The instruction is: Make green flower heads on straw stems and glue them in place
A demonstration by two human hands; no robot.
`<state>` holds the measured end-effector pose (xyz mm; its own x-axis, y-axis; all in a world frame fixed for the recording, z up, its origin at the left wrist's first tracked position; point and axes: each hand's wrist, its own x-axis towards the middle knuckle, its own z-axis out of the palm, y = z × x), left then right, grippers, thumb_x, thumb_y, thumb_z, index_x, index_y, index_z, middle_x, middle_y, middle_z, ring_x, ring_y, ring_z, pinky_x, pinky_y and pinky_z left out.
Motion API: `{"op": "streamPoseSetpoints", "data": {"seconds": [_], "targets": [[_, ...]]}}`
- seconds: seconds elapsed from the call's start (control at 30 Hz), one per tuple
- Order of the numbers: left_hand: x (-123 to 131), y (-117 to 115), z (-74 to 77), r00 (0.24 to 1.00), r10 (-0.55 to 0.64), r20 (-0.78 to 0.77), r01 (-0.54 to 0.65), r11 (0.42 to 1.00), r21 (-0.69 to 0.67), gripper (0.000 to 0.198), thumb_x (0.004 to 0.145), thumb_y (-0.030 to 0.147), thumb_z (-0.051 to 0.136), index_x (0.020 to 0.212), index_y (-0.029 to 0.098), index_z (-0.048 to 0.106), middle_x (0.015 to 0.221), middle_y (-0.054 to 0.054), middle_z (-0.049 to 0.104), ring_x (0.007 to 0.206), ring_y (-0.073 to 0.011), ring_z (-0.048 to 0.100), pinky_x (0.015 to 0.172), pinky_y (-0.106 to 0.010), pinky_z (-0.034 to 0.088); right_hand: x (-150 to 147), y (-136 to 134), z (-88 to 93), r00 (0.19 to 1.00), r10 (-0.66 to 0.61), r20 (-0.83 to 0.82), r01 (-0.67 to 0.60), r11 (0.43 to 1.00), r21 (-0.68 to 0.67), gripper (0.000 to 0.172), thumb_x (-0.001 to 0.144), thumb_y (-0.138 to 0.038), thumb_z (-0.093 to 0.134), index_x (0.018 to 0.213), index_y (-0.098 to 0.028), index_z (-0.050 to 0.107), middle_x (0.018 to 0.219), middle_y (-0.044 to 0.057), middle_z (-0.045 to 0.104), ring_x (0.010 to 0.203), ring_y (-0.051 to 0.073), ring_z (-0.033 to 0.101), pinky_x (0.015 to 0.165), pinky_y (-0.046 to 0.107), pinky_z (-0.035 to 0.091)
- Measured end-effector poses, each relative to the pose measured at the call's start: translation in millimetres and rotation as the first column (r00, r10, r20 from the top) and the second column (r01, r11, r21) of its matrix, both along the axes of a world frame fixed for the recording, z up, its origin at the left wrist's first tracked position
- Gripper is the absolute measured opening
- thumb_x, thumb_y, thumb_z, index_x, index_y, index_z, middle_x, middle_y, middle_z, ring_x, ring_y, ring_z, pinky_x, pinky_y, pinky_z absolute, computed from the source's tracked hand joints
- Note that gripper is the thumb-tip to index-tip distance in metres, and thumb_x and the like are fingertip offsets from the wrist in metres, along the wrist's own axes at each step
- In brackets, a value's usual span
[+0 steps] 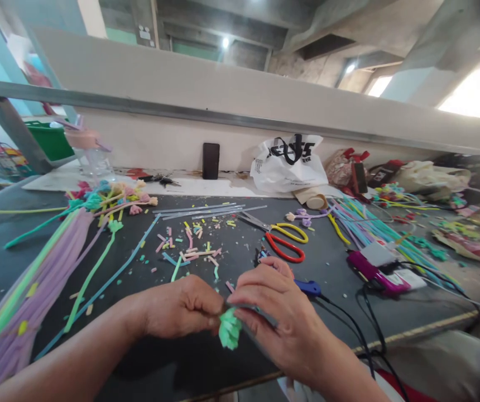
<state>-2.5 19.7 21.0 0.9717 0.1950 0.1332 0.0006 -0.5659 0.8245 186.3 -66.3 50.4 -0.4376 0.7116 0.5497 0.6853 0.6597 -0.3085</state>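
Observation:
Both my hands meet near the front edge of a dark table (332,262). My left hand (181,307) is closed in a pinch on a small mint-green fuzzy piece (229,329), a bunched pipe-cleaner shape. My right hand (276,315) is curled over the same green piece from the right, fingers pressed on its top. A thin stem seems to run between the fingertips, mostly hidden. The blue handle of a tool (308,287) lies just behind my right hand.
Red and yellow scissors (284,241) lie behind my hands among several cut scraps (190,245). Long purple and green pipe cleaners (43,279) lie at left, more coloured ones (361,223) at right. A purple device (374,271) with black cables, a white bag (288,162), a phone (210,161).

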Motion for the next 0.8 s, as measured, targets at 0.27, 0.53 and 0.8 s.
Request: {"op": "streamPoseSetpoints", "data": {"seconds": [0.27, 0.53, 0.8], "targets": [[-3.5, -0.2, 5.3, 0.989, -0.091, -0.115, 0.049, 0.943, -0.329, 0.031, 0.085, 0.032, 0.051, 0.060, 0.013, 0.056, 0.053, 0.004, 0.040, 0.050, -0.0077, 0.037, 0.048, -0.020, 0.030, 1.5, -4.7, 8.1, 0.987, 0.107, 0.123, -0.098, 0.993, -0.072, 0.030, 0.077, -0.002, 0.049, 0.089, -0.025, 0.065, 0.084, -0.002, 0.064, 0.075, 0.012, 0.057, 0.097, 0.041, 0.027], [-6.6, -0.7, 5.5, 0.987, -0.127, -0.094, 0.061, 0.857, -0.511, 0.039, 0.087, 0.043, 0.045, 0.064, 0.014, 0.056, 0.053, 0.004, 0.037, 0.048, -0.0082, 0.033, 0.048, -0.023, 0.027, -4.4, -6.8, 3.7, 0.996, 0.086, -0.011, -0.086, 0.996, -0.018, 0.020, 0.079, -0.006, 0.053, 0.087, -0.023, 0.062, 0.080, -0.002, 0.065, 0.073, 0.012, 0.060, 0.097, 0.040, 0.030], [-5.6, 2.4, 7.5, 0.996, -0.084, -0.039, 0.055, 0.874, -0.482, 0.041, 0.084, 0.041, 0.050, 0.054, 0.014, 0.049, 0.050, 0.003, 0.036, 0.048, -0.0089, 0.033, 0.048, -0.025, 0.024, -17.9, -7.5, -1.3, 0.976, -0.036, -0.215, 0.020, 0.997, -0.078, 0.015, 0.077, -0.008, 0.055, 0.079, -0.020, 0.063, 0.073, 0.000, 0.067, 0.072, 0.014, 0.062, 0.088, 0.037, 0.041]]}}
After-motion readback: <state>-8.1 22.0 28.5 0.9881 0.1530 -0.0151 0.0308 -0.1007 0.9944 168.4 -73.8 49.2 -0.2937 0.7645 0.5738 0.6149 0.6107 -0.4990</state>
